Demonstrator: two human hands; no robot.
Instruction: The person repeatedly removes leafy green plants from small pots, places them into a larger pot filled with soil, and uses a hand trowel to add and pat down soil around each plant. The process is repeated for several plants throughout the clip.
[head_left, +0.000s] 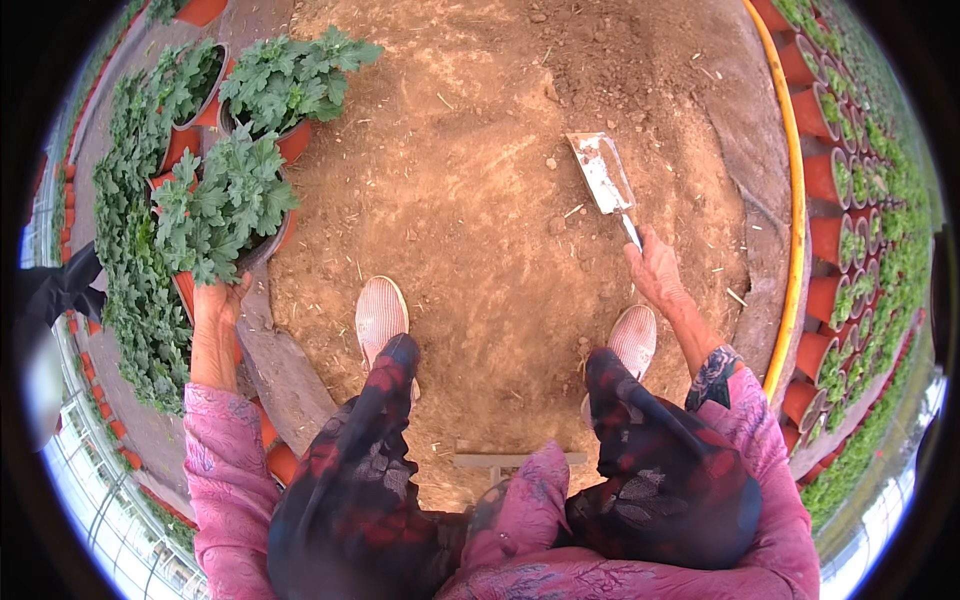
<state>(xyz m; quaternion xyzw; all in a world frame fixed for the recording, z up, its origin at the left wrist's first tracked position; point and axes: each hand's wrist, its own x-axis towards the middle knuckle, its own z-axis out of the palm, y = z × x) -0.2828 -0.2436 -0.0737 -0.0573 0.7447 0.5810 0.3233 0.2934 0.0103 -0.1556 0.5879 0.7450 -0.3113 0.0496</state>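
My right hand (657, 271) is closed around the handle of a short hand shovel (602, 174). Its squared metal blade is smeared with soil and points away from me, over the bare ground. On the other side, my left hand (220, 300) is at the near edge of a leafy potted plant (225, 201), thumb against the pot's side. Leaves hide the fingertips. This plant has lobed green leaves and stands in a reddish-orange plastic pot (283, 234). Just beyond it is a second potted plant (294, 81) of the same kind.
Packed brown earth (465, 225) lies between my two shoes, with looser soil (600, 52) farther off. A yellow hose (793, 202) runs along the right, beside rows of orange pots (828, 232). Dense plants (139, 247) and ground sheet (281, 375) line the left. Dark fabric (64, 289) shows at far left.
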